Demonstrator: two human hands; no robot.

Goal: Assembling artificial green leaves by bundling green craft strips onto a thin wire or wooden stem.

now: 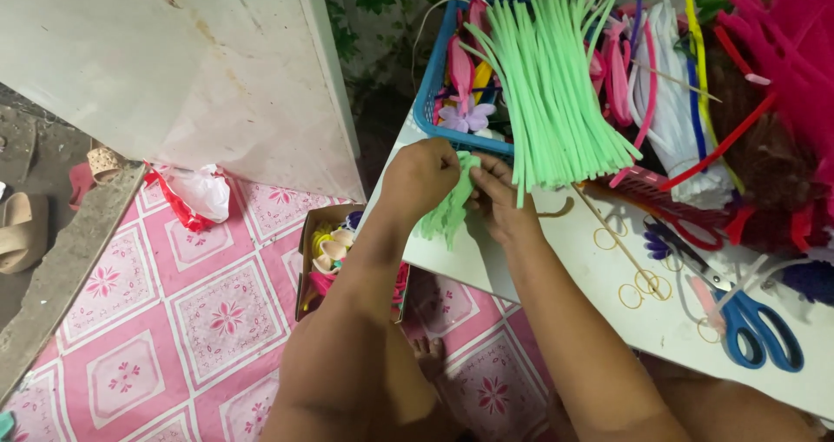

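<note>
Fingers (452, 166) of both hands are pinched onto a small bundle of light green pipe cleaners (447, 209), right at the near-left edge of the white table (556, 273). So the left hand (423, 177) is curled tight over the top of the bundle, and the right hand (499, 201) grips it from the right side, both touching it, with the loose green ends hanging down past the table edge.

Just beyond the hands there's a big sheaf of the same green pipe cleaners (556, 77) lying across a blue plastic basket (439, 77), fanned out toward the near side. Further right is a messy heap of pink and red stems (773, 42) plus some white ones (673, 103). Blue-handled scissors (751, 320) sit on the table at the near right, with a few rubber bands (638, 290) scattered between them and the right hand.

Down on the pink patterned floor mat (200, 312), left of the table, there's an open cardboard box (330, 251) with colourful bits inside.
</note>
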